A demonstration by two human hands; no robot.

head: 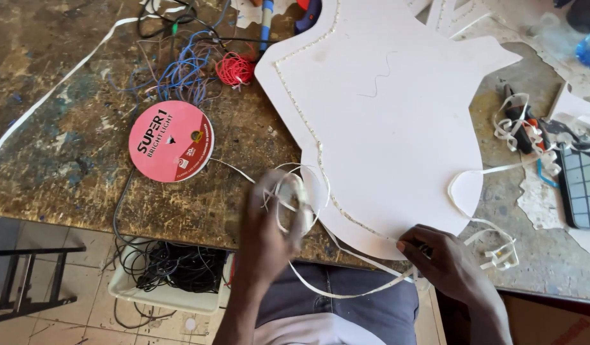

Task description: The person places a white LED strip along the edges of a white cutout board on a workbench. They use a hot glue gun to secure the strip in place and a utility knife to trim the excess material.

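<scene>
A large white cut-out board (397, 121) lies on a worn wooden table (65, 140), with a thin light strip (308, 121) stuck along its left edge. My left hand (269, 230) is blurred at the table's near edge and grips a loose loop of that white strip (294, 195). My right hand (445, 262) pinches the strip against the board's lower edge. A slack length of strip (346, 291) hangs between both hands over my lap.
A pink round reel (171, 141) lies left of the board. Blue and red wire tangles (199, 67) sit behind it. Peeled white backing curls (522, 131), pliers and a dark tablet (582, 185) are at right. A white tray of black cables (167, 268) stands on the floor.
</scene>
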